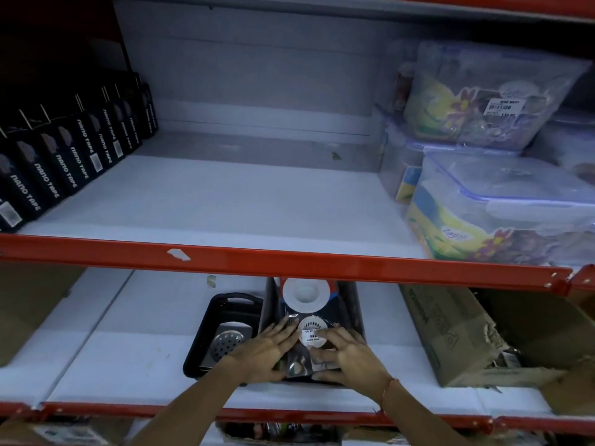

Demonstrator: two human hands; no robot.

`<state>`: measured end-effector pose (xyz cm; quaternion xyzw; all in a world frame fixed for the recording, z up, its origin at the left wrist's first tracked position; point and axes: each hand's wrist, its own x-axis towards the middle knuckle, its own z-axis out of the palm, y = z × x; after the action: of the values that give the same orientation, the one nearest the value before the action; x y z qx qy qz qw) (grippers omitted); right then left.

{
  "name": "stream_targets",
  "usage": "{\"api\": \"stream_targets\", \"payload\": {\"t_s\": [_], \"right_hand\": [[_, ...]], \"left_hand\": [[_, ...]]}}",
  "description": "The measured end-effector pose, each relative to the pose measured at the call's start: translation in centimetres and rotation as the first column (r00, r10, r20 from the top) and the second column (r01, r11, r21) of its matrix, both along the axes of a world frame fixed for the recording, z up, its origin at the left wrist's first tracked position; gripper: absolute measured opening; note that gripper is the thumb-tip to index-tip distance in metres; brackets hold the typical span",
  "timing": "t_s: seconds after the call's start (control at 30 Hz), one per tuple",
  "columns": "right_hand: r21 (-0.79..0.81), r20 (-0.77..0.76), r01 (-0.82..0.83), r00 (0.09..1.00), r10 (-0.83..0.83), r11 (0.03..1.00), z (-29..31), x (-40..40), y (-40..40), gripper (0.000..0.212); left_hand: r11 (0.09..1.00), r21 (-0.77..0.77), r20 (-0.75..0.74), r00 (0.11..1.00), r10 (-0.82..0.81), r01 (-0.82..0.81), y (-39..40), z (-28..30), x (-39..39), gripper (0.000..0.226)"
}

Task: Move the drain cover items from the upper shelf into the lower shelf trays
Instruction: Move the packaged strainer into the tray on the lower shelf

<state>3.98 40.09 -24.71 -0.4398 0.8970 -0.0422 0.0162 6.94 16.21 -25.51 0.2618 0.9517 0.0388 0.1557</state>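
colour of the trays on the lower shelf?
Black, both trays, side by side. Head view, the only one, shows it clearly.

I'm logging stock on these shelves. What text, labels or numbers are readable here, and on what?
"nano tape": printed on each of the black boxes on the upper shelf, left.
"25.00": on the price sticker of the white drain cover in the lower tray; the rest is too small.
Price label on the upper plastic container: blurred.
Cardboard box print: upside down, unreadable.
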Motion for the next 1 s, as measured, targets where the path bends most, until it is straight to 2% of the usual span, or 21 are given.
{"api": "stream_targets", "payload": {"t_s": [0.1, 0.17, 0.27, 0.33, 0.37, 0.43, 0.53, 0.63, 0.73, 0.8, 0.87, 0.97, 1.0], "right_hand": [[-0.009, -0.002, 0.021, 1.0, -0.021, 1.0, -0.6, 0.3, -0.8, 0.042], [-0.096, 0.005, 0.063, 0.998, -0.062, 0.993, -1.1, 0.6, -1.4, 0.038], [-0.282, 0.109, 0.35, 0.937, -0.333, 0.893, -1.7, 0.3, -1.8, 0.038], [-0.264, 0.228, 0.524, 0.85, -0.475, 0.81, -2.0, 0.1, -1.7, 0.045], [-0.211, 0.277, 0.556, 0.823, -0.497, 0.804, -2.2, 0.1, -1.7, 0.05], [-0.136, 0.291, 0.538, 0.825, -0.485, 0.832, -2.7, 0.3, -1.8, 0.056], [-0.093, 0.246, 0.521, 0.838, -0.487, 0.849, -3.2, 1.3, -1.8, 0.057], [-0.124, 0.191, 0.51, 0.854, -0.484, 0.851, -3.0, 2.2, -1.9, 0.055], [-0.148, 0.13, 0.405, 0.912, -0.388, 0.902, -2.5, 3.5, -3.3, 0.051], [-0.156, 0.139, 0.344, 0.936, -0.324, 0.926, -2.4, 4.8, -4.6, 0.05], [-0.148, 0.132, 0.297, 0.951, -0.279, 0.943, -2.5, 6.0, -5.7, 0.049], [-0.095, 0.1, 0.28, 0.958, -0.27, 0.955, -2.9, 7.7, -6.3, 0.048], [-0.086, 0.105, 0.29, 0.954, -0.28, 0.953, -2.9, 8.2, -6.2, 0.048]], "left_hand": [[0.995, 0.056, 0.068, 0.994, 0.082, -0.086, 0.2, 0.5, 0.3, 0.084], [0.978, 0.104, 0.099, 0.98, 0.171, -0.181, 0.6, 0.7, 0.5, 0.078], [0.93, 0.176, 0.139, 0.943, 0.301, -0.323, 1.4, 0.9, 0.8, 0.071], [0.927, 0.152, 0.163, 0.934, 0.318, -0.342, 1.8, 0.8, 1.0, 0.069], [0.936, 0.11, 0.161, 0.935, 0.316, -0.335, 2.0, 0.7, 0.9, 0.069], [0.946, -0.001, 0.118, 0.939, 0.322, -0.324, 2.3, 0.2, 0.9, 0.068], [0.941, -0.107, -0.049, 0.947, 0.317, -0.321, 2.5, -0.6, 1.3, 0.066], [0.941, -0.074, -0.192, 0.93, 0.313, -0.332, 1.6, -1.4, 2.2, 0.063], [0.933, 0.017, -0.314, 0.883, 0.348, -0.361, -0.5, -1.5, 4.6, 0.062], [0.912, 0.06, -0.295, 0.866, 0.404, -0.405, -1.9, -1.3, 6.7, 0.062], [0.905, 0.012, -0.176, 0.89, 0.421, -0.426, -2.9, -1.2, 8.6, 0.068], [0.882, 0.042, -0.17, 0.867, 0.469, -0.469, -4.5, -2.4, 10.9, 0.086], [0.865, 0.091, -0.206, 0.841, 0.5, -0.493, -5.0, -3.3, 11.3, 0.084]]}}
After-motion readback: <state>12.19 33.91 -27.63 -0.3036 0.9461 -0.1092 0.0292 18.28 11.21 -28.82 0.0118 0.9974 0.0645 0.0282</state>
